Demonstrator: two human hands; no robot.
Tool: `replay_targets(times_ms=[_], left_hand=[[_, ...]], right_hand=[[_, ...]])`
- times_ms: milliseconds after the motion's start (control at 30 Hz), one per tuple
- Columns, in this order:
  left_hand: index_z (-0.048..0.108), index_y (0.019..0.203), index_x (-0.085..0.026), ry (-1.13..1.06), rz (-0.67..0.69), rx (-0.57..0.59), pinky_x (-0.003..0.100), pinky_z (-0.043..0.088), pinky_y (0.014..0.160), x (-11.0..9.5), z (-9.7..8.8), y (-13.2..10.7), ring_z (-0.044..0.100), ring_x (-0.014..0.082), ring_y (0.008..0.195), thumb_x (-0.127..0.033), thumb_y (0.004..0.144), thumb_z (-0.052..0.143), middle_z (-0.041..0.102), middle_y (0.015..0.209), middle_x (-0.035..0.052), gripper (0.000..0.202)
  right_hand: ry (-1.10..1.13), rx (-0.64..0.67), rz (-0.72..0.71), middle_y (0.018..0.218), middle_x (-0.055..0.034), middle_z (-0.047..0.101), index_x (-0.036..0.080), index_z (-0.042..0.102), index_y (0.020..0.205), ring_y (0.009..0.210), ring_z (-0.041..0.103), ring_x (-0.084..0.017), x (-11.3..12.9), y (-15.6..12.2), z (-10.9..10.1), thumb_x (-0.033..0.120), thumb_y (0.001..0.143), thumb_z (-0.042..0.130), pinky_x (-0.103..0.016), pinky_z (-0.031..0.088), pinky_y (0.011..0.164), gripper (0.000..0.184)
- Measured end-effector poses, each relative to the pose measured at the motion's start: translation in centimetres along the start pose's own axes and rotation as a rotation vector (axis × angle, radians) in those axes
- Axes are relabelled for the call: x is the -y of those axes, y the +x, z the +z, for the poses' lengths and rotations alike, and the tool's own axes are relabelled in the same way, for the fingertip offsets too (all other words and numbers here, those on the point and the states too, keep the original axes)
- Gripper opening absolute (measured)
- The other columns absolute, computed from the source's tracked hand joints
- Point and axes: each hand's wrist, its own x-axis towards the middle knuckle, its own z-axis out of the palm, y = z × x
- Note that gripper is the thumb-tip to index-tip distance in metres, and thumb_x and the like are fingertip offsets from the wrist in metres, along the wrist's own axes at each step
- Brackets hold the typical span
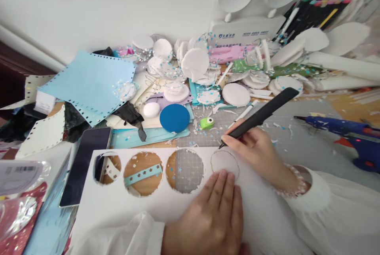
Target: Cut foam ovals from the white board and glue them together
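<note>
My right hand (258,152) grips a black craft knife (261,116), slanted with its thin tip down at the upper edge of a white board (124,219). The tip is just above a circle outline (225,164) on the board; whether it touches cannot be made out. My left hand (218,207) lies flat on the board, fingers stretched out, with the fingertips at the lower edge of that circle. Three round holes with ragged edges run along the board to the left. Through the middle hole shows a light blue paper strip (144,175) with star cutouts.
Behind the board are a blue disc (174,118), a white egg-shaped piece (151,109), a green punch (207,122) and several white discs (195,63). A blue glue gun (341,126) lies right on the grey cutting mat (314,148); a phone (86,164) lies left.
</note>
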Motion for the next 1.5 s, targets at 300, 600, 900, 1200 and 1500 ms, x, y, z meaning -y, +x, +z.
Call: replay_targets(times_ms=[300,600,900,1200,1500], left_hand=[[0.054,0.128,0.003,0.004,0.013,0.013,0.047,0.033,0.109,-0.08,-0.02,-0.09,0.053,0.0369,0.124,-0.041,0.092,0.036,0.059,0.129,0.0234,0.059],[0.056,0.126,0.002,-0.001,-0.006,0.005,0.045,0.036,0.107,-0.05,-0.08,0.05,0.055,0.0358,0.123,-0.041,0.092,0.036,0.061,0.128,0.0218,0.059],[0.058,0.124,0.001,-0.008,-0.022,-0.005,0.043,0.037,0.107,-0.12,0.0,0.16,0.056,0.0352,0.122,-0.042,0.09,0.039,0.062,0.127,0.0207,0.058],[0.057,0.125,0.001,-0.024,-0.033,0.003,0.043,0.035,0.109,-0.15,-0.05,0.11,0.054,0.0355,0.124,-0.044,0.089,0.04,0.06,0.129,0.021,0.06],[0.056,0.126,0.001,-0.014,-0.03,-0.005,0.044,0.035,0.109,-0.19,0.11,0.01,0.053,0.036,0.125,-0.044,0.089,0.04,0.061,0.129,0.0212,0.06]], right_hand=[[-0.009,0.044,-0.008,0.072,0.0003,0.053,0.025,0.053,0.07,0.071,0.055,-0.019,0.05,-0.24,0.02,0.042,0.074,0.071,-0.033,0.047,0.063,0.025],[-0.032,0.103,-0.09,0.072,0.0003,0.052,0.023,0.053,0.073,0.07,0.053,-0.017,0.01,-0.41,0.06,0.035,0.08,0.067,-0.03,0.043,0.059,0.019],[-0.129,0.051,-0.2,0.059,0.0046,0.045,0.022,0.049,0.068,0.052,0.042,-0.011,0.05,-0.4,0.13,0.029,0.08,0.065,-0.026,0.035,0.047,0.021],[-0.095,-0.066,-0.102,0.061,0.0041,0.046,0.022,0.049,0.067,0.055,0.045,-0.012,-0.28,-0.37,0.34,0.033,0.077,0.068,-0.027,0.037,0.05,0.024],[-0.131,-0.184,-0.116,0.059,0.0024,0.048,0.022,0.05,0.061,0.057,0.046,-0.014,0.28,-0.21,0.15,0.031,0.073,0.068,-0.029,0.038,0.053,0.024]])
